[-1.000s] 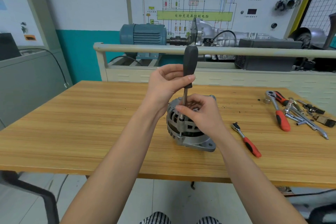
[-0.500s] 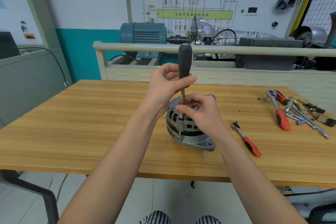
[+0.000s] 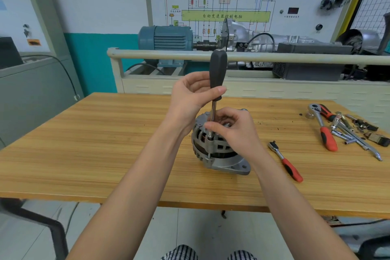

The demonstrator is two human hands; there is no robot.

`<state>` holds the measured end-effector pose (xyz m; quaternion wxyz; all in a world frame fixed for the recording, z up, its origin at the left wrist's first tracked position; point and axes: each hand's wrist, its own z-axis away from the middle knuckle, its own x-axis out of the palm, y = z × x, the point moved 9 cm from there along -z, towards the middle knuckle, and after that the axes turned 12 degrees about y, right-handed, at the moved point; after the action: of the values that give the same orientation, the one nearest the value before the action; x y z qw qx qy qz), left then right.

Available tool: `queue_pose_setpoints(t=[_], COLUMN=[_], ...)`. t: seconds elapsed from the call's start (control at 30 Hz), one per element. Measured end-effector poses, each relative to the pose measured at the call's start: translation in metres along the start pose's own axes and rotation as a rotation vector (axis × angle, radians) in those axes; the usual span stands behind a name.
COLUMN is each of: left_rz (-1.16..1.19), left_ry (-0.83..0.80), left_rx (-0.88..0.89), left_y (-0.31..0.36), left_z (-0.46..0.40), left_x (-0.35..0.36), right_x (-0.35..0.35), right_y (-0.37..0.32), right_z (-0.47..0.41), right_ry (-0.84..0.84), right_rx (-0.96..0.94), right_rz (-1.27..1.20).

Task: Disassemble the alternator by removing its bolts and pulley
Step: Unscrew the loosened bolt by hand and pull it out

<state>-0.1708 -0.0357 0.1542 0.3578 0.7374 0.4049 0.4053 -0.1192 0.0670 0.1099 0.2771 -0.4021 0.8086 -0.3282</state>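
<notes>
A grey alternator (image 3: pixel 219 155) stands on the wooden table (image 3: pixel 105 143), its vented housing facing me. A black-handled nut driver (image 3: pixel 218 74) stands upright with its socket tip on a bolt at the alternator's front left rim. My left hand (image 3: pixel 190 97) grips the lower part of the handle, thumb across it. My right hand (image 3: pixel 234 129) rests on top of the alternator and pinches the steel shaft just above the socket. The alternator's top and pulley are hidden under my right hand.
A small red-handled ratchet (image 3: pixel 285 161) lies just right of the alternator. At the far right lie a larger red ratchet (image 3: pixel 324 129), extension bars, sockets and small parts (image 3: pixel 358 131). Behind the table runs a beige rail (image 3: pixel 274 59) with a blue motor (image 3: pixel 166 38).
The driver handle has swung from tilted right to nearly upright, and my left hand has shifted its grip around it. My right hand and the alternator have stayed put.
</notes>
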Motion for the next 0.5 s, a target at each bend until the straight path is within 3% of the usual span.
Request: queue_pose_setpoints(t=[0.2,0.4,0.5], left_rz=[-0.066,-0.082,-0.052], left_ry=[-0.256,-0.077,-0.116], left_rx=[-0.025,0.043,-0.002], left_y=[-0.002,0.003,0.001], left_z=[0.007,0.002,0.002], left_x=[0.016,0.006,0.008], right_x=[0.004,0.003,0.002], right_y=[-0.001,0.000,0.002], right_z=[0.000,0.000,0.000], right_ry=[-0.060,-0.041,0.000], right_rx=[-0.008,0.002,-0.001], right_rz=[0.015,-0.033,-0.013])
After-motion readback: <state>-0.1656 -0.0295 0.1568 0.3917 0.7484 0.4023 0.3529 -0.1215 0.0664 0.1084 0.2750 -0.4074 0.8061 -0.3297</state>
